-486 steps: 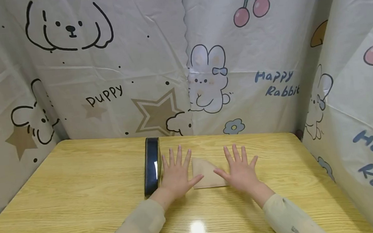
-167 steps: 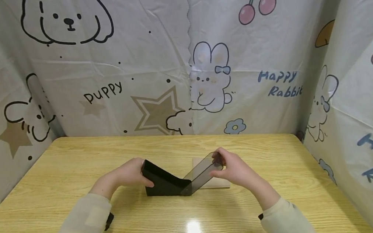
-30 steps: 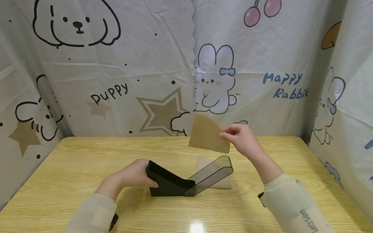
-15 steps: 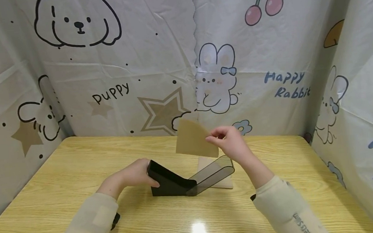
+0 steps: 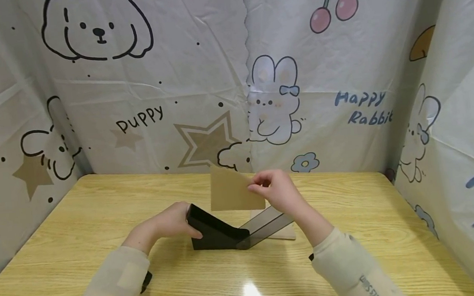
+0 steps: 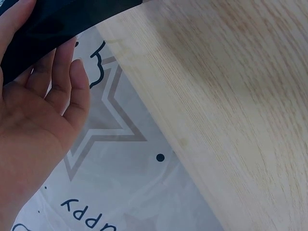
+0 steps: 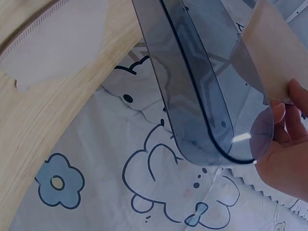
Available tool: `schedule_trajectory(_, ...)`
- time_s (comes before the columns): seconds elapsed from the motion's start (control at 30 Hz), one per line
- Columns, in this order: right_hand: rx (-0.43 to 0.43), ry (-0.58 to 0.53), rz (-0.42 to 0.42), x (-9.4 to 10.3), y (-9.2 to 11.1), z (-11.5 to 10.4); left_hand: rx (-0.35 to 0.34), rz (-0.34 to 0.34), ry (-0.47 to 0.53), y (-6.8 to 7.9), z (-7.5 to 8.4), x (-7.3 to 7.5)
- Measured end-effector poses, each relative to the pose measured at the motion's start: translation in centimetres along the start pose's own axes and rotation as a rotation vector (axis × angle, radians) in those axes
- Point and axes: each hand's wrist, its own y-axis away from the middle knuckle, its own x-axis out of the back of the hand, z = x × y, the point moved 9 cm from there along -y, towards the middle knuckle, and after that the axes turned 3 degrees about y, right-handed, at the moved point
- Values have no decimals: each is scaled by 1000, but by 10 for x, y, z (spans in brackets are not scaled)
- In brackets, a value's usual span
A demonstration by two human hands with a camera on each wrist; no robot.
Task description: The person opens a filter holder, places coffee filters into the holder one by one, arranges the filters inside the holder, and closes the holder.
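Note:
My left hand [image 5: 172, 222] grips the tall back end of a black coffee filter holder [image 5: 217, 234] standing on the table. The holder's smoky see-through lid [image 5: 265, 224] is swung open to the right. My right hand [image 5: 281, 192] pinches the right edge of a tan, fan-shaped coffee filter [image 5: 233, 190] in the air, above and behind the holder's body. More filter paper [image 5: 286, 233] lies on the table behind the lid; its crimped edge shows in the right wrist view. In the left wrist view, the left fingers curl at the black holder [image 6: 72, 24].
The light wood table [image 5: 139, 194] ends at a printed cloth [image 5: 197, 76] hung behind it, with more cloth on both sides. The lid [image 7: 192, 96] lies between the right wrist camera and the held filter in that view.
Both hands first lay spread on the table; later the holder's lid was opened and a filter picked up. Over the last second my right hand carries it left and downward. My left hand stays.

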Motion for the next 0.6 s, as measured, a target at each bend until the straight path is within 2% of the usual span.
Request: schedule_trajectory(0.6, 21, 70, -23, -25, 1, -2, 17, 25, -8, 1, -1, 1)
